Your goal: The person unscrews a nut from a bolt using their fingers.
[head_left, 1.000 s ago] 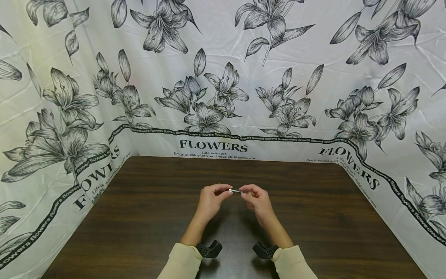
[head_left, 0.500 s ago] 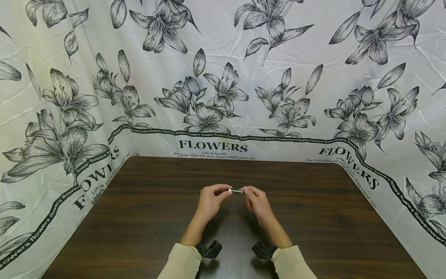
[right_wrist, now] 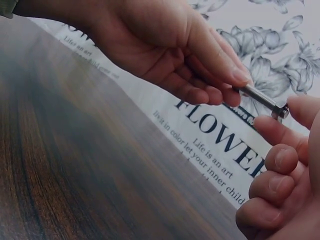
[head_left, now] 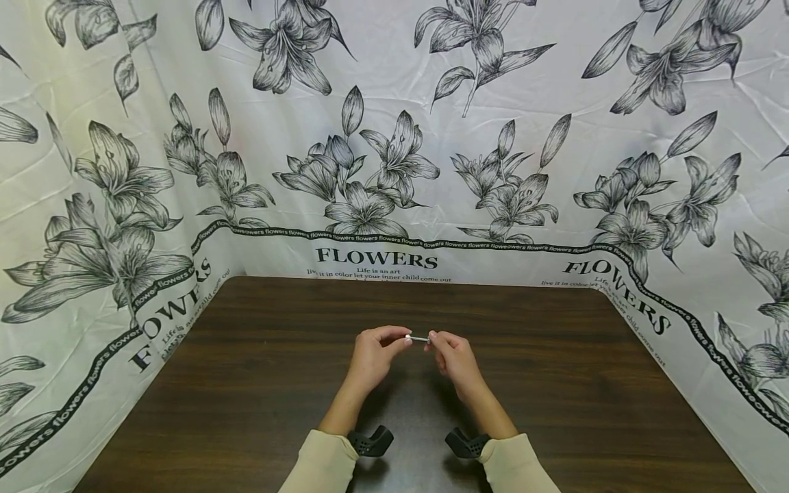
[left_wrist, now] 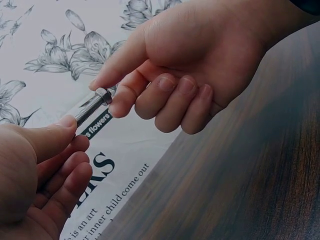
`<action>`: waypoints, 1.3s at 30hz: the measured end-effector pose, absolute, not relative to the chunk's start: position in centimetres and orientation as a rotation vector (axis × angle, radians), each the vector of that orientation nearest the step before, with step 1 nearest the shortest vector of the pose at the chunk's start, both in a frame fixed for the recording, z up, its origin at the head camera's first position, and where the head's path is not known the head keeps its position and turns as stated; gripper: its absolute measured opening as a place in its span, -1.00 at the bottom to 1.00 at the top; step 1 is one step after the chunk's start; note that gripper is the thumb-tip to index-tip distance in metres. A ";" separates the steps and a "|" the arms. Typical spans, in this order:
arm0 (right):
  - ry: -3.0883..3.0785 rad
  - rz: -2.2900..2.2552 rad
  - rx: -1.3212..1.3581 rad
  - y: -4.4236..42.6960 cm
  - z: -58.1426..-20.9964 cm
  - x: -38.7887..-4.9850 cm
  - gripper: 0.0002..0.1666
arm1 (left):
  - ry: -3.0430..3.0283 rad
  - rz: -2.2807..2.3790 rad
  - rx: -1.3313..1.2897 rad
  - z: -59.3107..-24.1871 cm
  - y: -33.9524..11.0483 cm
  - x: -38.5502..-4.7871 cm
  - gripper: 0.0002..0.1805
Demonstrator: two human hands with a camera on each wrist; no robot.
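Above the table, a silver threaded bolt [left_wrist: 89,111] is held sideways between the two hands. My left hand [head_left: 371,356] pinches its left end between thumb and fingertips; that end is hidden by the fingers. At the bolt's right end sits a hexagonal nut [right_wrist: 279,113], with a short tip showing beyond it in the right wrist view. The thumb and index finger of my right hand [head_left: 455,356] pinch the nut from two sides. The other fingers of that hand curl towards the palm.
Both hands are over a dark brown wooden table [head_left: 259,383]. White cloth [head_left: 394,178] with black flower prints and lettering hangs behind the table and along its sides. Black wrist devices [head_left: 371,441] sit at both sleeve cuffs.
The right thumb and index finger have shifted about the nut, which showed more plainly half a second ago. My left hand and the bolt have stayed almost still.
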State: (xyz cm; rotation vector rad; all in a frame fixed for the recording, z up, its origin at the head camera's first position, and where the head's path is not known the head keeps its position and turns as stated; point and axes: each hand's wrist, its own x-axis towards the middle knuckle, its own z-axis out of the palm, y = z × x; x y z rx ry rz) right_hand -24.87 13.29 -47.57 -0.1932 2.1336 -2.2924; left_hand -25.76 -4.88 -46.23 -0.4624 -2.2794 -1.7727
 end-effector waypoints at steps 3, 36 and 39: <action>2.142 -2.313 -0.212 13.2 -47.7 -24.9 -0.63 | -2.279 -1.778 -0.456 -46.2 -4.9 -25.8 -0.86; 1.987 -2.475 -0.420 13.4 -47.8 -24.8 -0.72 | -2.298 -1.766 -0.438 -46.2 -5.2 -25.8 -0.87; 1.988 -2.473 -0.437 13.4 -47.8 -24.7 -0.74 | -2.296 -1.769 -0.437 -46.2 -5.2 -25.8 -0.87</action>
